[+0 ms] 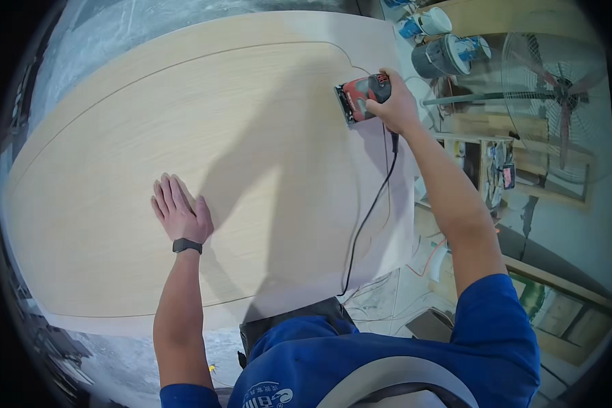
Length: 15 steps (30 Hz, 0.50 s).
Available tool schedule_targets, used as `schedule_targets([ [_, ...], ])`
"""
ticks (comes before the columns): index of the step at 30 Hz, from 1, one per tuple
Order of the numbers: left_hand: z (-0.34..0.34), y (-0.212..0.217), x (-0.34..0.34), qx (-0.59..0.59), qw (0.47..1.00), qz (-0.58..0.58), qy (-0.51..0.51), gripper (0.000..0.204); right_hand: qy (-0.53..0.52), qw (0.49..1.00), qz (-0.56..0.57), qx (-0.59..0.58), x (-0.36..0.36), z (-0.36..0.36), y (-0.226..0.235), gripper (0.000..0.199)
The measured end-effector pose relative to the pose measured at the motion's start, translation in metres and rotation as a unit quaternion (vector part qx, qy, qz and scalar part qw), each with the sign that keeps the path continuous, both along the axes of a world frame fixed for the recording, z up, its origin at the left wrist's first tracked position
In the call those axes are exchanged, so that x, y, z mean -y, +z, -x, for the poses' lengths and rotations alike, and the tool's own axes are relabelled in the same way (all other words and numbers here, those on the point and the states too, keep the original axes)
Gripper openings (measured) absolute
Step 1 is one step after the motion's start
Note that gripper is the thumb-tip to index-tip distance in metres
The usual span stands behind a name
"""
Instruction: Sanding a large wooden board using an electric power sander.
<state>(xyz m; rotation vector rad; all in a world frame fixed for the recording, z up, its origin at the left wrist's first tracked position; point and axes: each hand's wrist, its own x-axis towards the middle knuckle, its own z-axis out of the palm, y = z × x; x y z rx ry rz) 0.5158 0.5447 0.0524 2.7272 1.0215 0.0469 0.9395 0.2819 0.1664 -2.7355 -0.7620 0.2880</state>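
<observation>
A large pale wooden panel [115, 149] lies before me, with a thin dark line running inside its white border. My right hand [399, 107] grips a red and black electric sander [358, 99] by its rounded body. The sander rests on the panel near the right side, close to the curved corner of the line. From its rear a black cord [362, 234] hangs down across the panel toward my body. My left hand [183, 212] lies flat on the panel's middle left, fingers stretched out and holding nothing.
Beyond the panel's right edge stands a caged fan [563, 92]. Several paint-stained buckets, among them a dark grey one [440, 57], are at the upper right. Wooden shelving [486, 160] with small items sits below the fan. Loose cables [394, 299] trail on the floor near me.
</observation>
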Motion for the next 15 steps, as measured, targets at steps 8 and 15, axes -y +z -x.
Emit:
schedule_targets([
  [8,-0.006,-0.017,-0.005,0.009,1.0,-0.007,-0.002,0.076,-0.073,0.997,-0.008,0.011,0.043,0.065,-0.007,0.078],
  [15,-0.024,-0.024,0.001,0.004,1.0,-0.021,-0.002,0.072,-0.123,0.992,-0.011,0.015,0.118,0.134,-0.017,0.077],
])
